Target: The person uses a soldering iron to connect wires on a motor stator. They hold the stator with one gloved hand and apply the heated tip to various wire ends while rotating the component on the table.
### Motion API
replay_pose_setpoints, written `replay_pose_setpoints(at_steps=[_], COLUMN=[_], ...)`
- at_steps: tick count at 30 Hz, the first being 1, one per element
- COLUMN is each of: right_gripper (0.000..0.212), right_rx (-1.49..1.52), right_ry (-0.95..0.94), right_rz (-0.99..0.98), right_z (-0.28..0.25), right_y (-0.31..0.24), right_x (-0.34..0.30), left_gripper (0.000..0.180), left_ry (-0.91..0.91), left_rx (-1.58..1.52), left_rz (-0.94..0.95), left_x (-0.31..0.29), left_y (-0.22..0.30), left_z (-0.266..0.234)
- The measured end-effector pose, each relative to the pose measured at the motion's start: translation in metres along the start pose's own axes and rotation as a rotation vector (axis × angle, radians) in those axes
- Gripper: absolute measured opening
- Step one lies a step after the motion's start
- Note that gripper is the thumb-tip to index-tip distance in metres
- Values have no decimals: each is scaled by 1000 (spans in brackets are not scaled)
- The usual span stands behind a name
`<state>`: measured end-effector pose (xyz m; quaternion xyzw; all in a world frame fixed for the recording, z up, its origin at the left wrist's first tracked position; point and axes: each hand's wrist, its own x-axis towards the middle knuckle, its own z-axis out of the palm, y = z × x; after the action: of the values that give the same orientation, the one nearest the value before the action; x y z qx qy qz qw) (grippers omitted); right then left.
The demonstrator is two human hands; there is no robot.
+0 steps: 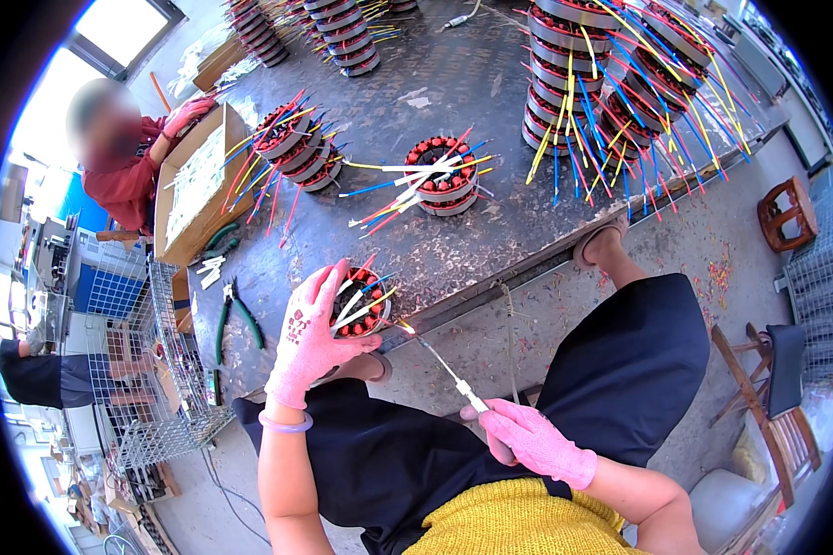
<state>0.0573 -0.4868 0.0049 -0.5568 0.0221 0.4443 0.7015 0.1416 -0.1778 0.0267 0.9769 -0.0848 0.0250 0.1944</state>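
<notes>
My left hand (315, 328), in a pink glove, is wrapped round the left and near sides of a small motor stator (366, 324) at the table's front edge. Red coils ring its inside, and white-sleeved, blue, yellow and red leads stick out of its top. Part of the ring is hidden by my fingers. In my gloved right hand (532, 439) is a slim torch (463, 384) with a pale handle and thin metal stem. Its tip glows orange like a small flame, just right of the stator and apart from it.
Green-handled cutters (236, 319) and short white sleeves (211, 271) lie at left. Farther back stand a single stator (442, 190), a short stack (296, 148) and tall stacks (565, 83) trailing wires. Beside a cardboard box (190, 190), a person (125, 176) in pink gloves works.
</notes>
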Motion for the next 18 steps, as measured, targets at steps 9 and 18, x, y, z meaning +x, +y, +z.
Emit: replay_pose_setpoints(at_steps=[9, 18], right_gripper=[34, 36], right_rx=[52, 59], right_ry=[-32, -17], right_rz=[14, -1], right_z=[-3, -2], right_y=[6, 6], right_x=[1, 1], left_gripper=[101, 101], left_ry=[-2, 2], left_rx=[6, 6], left_rz=[-9, -9], left_x=[0, 0], left_y=[1, 2], left_z=[0, -1])
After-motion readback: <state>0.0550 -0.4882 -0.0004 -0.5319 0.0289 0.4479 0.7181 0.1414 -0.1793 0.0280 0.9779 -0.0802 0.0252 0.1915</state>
